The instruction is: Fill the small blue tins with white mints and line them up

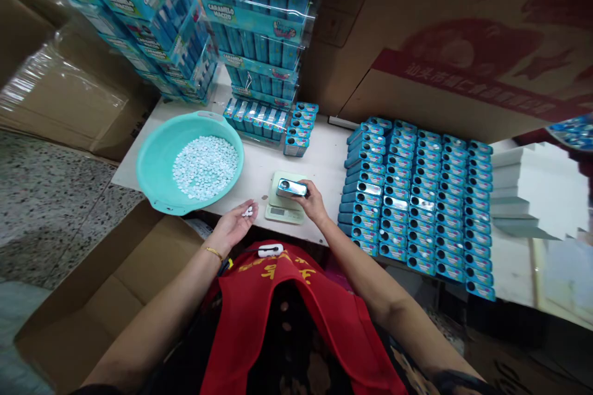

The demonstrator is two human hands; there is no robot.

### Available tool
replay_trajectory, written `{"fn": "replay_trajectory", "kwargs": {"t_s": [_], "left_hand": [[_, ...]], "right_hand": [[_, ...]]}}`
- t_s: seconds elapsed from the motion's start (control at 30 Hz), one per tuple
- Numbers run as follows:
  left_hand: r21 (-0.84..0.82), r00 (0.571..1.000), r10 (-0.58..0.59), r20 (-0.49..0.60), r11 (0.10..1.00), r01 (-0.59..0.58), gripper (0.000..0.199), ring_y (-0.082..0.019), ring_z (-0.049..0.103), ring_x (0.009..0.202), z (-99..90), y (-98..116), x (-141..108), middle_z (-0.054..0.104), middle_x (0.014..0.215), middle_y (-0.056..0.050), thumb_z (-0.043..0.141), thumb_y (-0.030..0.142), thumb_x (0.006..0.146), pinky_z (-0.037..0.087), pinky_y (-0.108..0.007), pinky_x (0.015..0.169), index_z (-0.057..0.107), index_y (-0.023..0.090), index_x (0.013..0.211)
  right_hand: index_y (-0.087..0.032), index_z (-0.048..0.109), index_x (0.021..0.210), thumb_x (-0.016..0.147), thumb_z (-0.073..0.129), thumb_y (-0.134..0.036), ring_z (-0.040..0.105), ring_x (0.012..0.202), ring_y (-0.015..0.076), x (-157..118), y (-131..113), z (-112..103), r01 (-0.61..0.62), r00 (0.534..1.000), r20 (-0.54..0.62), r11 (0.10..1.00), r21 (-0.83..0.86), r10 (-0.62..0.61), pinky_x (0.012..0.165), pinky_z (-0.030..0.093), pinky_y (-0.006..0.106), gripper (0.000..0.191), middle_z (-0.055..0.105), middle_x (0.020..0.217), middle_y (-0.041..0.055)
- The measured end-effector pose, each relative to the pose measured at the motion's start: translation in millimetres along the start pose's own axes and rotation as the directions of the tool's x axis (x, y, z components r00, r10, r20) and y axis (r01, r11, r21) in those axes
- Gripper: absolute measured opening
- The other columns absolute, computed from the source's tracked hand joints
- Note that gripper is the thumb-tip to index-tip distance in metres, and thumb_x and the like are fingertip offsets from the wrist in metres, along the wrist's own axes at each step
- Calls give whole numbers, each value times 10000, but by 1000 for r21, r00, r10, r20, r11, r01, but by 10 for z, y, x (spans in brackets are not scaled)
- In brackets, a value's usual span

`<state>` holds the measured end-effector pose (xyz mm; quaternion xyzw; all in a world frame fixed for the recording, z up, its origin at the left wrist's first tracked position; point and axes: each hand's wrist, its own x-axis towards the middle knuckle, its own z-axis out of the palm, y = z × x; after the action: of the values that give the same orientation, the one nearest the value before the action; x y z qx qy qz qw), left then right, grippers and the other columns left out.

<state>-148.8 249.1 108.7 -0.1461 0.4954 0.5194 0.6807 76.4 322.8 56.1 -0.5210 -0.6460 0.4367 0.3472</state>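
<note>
My left hand (231,226) is palm up at the table's front edge, its fingers curled around a few white candies (249,212). In my right hand (312,200) is a small blue tin (291,187) with a dark round opening on its top, held over the pale green scale (284,215). The teal basin (152,160), with a heap of white candies (204,166) in it, stands to the left of the scale.
Rows of blue tins (417,197) fill the table's right side, beside white stacked card (537,191). Behind are packed display boxes (259,24) and a large carton (445,43). An open cardboard box (111,284) lies below at the left.
</note>
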Motion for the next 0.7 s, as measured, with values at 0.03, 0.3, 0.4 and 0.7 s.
{"fn": "replay_trajectory", "kwargs": {"t_s": [0.03, 0.3, 0.4, 0.7], "left_hand": [[10, 1000, -4, 13, 1000, 4, 262, -162, 650, 800, -44, -10, -39, 646, 853, -141, 446, -29, 768, 564, -244, 708, 596, 53, 966], [236, 951, -148, 272, 968, 83, 302, -142, 632, 880, -238, -244, -268, 664, 959, -106, 515, -39, 717, 489, -241, 854, 619, 76, 976], [327, 910, -228, 347, 938, 111, 314, -151, 620, 916, -344, -321, -327, 657, 1019, -95, 548, 10, 733, 459, -256, 880, 610, 100, 1028], [412, 886, -311, 344, 898, 155, 301, -188, 621, 940, -514, -355, -409, 680, 955, -64, 604, 26, 690, 406, -346, 951, 610, 136, 971]], "right_hand": [[-174, 504, 1100, 736, 577, -348, 526, 983, 214, -55, -61, -37, 54, 999, 8, 996, -72, -53, 830, 437, 365, 410, 565, 1079, 88], [-158, 583, 1040, 872, 445, -207, 511, 936, 188, -566, -888, 310, 530, 794, 532, 764, -367, -294, 841, 430, 329, 223, 597, 988, 100], [-133, 601, 935, 852, 479, -173, 514, 880, 172, -620, -946, 508, 573, 677, 717, 732, -369, -169, 735, 443, 275, 152, 591, 937, 83], [-180, 593, 978, 824, 496, -159, 552, 809, 135, -655, -873, 584, 491, 623, 772, 832, -260, -127, 669, 407, 232, 182, 588, 922, 40]]}}
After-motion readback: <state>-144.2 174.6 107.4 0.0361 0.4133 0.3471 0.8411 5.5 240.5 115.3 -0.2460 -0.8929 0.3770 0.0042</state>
